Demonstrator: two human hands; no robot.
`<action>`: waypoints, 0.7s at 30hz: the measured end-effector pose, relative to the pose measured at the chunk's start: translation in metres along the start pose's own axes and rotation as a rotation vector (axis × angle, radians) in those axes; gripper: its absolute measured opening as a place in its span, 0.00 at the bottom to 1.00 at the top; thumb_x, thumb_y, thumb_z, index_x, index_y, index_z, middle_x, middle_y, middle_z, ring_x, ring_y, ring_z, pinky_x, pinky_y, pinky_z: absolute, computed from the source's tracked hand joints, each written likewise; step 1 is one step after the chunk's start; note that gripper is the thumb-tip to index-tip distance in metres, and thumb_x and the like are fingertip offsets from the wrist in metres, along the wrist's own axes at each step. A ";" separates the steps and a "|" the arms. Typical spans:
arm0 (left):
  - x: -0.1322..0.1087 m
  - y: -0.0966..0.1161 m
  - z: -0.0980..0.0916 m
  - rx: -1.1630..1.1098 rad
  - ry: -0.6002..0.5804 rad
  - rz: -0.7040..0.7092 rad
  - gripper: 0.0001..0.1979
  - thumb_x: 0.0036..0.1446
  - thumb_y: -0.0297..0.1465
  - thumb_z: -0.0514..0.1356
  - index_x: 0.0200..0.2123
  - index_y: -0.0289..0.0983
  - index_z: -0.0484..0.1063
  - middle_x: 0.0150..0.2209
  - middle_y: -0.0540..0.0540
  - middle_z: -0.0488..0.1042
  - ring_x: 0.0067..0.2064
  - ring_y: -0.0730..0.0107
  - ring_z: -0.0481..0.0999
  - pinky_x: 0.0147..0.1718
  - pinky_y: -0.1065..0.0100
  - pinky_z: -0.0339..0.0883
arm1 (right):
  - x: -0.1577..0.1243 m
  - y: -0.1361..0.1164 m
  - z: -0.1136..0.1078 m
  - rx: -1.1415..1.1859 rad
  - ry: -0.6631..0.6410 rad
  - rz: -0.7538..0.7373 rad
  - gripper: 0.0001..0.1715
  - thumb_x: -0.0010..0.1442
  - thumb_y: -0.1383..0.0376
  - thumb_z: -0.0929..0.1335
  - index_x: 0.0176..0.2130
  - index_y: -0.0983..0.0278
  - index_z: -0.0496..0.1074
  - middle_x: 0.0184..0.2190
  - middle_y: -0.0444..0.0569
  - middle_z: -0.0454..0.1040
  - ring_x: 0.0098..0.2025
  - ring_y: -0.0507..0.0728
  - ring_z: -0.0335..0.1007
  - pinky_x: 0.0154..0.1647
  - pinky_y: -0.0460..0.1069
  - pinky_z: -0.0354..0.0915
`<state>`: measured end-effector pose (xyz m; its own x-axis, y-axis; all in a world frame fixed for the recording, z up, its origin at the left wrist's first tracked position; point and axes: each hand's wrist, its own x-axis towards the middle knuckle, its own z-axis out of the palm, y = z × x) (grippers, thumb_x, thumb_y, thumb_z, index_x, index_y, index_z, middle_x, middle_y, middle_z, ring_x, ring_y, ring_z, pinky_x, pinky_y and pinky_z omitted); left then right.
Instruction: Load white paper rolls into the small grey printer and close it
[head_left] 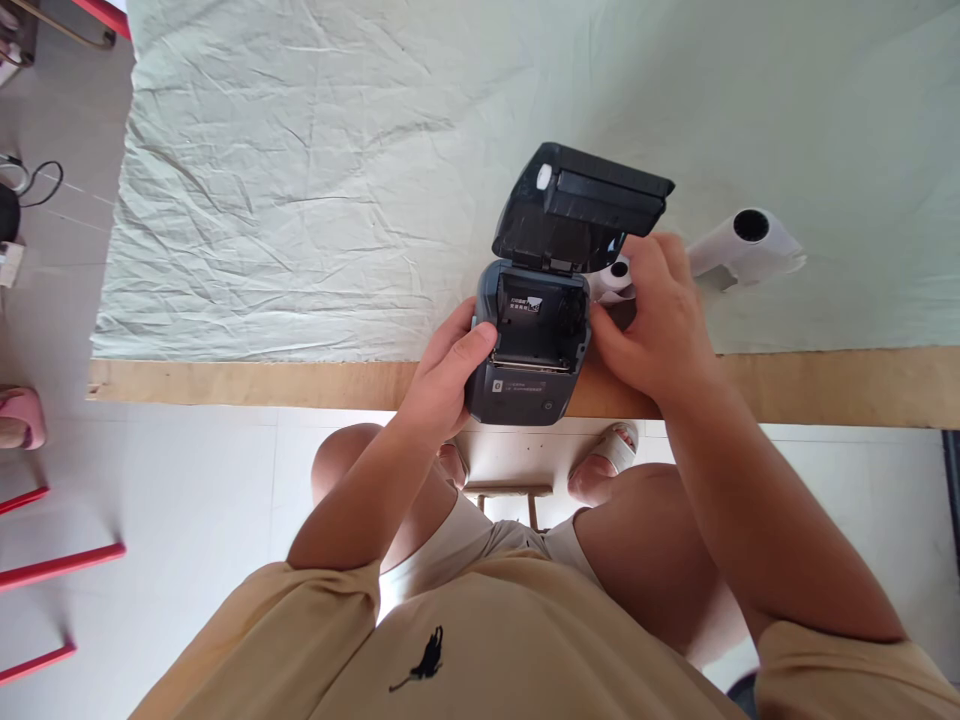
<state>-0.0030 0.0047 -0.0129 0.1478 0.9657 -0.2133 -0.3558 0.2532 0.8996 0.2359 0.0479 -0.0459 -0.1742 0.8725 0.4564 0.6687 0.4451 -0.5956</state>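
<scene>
A printer [517, 392], lid [585, 205] up, is held at the edge of a cloth [300, 200]-covered table [262, 385]; can't tell if the table bears its wt. L hand [452, 362] grasps its left side, thumb at the rim of the bay [536, 325]. R hand [660, 310] curls about a small roll [615, 286] by the printer's right side; can't tell if it's gripped. A lg roll [757, 257] lies beyond, to the R. Step in hand, prob.: work at the open bay, where no roll shows. Next move likely calls for a steady L grip, w/ R fingers clear of the lid.
</scene>
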 end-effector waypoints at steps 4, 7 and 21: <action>0.000 0.000 0.000 0.000 -0.003 0.016 0.27 0.64 0.60 0.74 0.45 0.41 0.85 0.40 0.45 0.91 0.50 0.49 0.95 0.50 0.54 0.91 | 0.002 0.009 0.000 0.010 0.039 0.012 0.26 0.69 0.61 0.74 0.64 0.52 0.75 0.52 0.52 0.78 0.54 0.67 0.81 0.55 0.67 0.83; 0.000 0.000 0.000 -0.004 -0.003 0.017 0.27 0.64 0.59 0.74 0.45 0.41 0.85 0.38 0.46 0.90 0.45 0.53 0.94 0.42 0.59 0.89 | 0.009 0.011 -0.017 0.085 0.065 0.033 0.34 0.68 0.59 0.78 0.68 0.49 0.70 0.52 0.50 0.80 0.50 0.65 0.82 0.53 0.67 0.84; -0.003 -0.001 -0.004 0.032 -0.047 0.004 0.32 0.59 0.54 0.80 0.56 0.40 0.81 0.44 0.44 0.89 0.43 0.59 0.89 0.40 0.63 0.84 | 0.016 -0.066 -0.020 -0.014 0.171 -0.362 0.19 0.67 0.75 0.76 0.52 0.54 0.77 0.46 0.42 0.92 0.41 0.57 0.90 0.42 0.55 0.81</action>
<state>-0.0069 0.0016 -0.0145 0.1899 0.9628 -0.1920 -0.3269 0.2464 0.9124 0.2035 0.0286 0.0133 -0.2786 0.6129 0.7394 0.5960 0.7140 -0.3673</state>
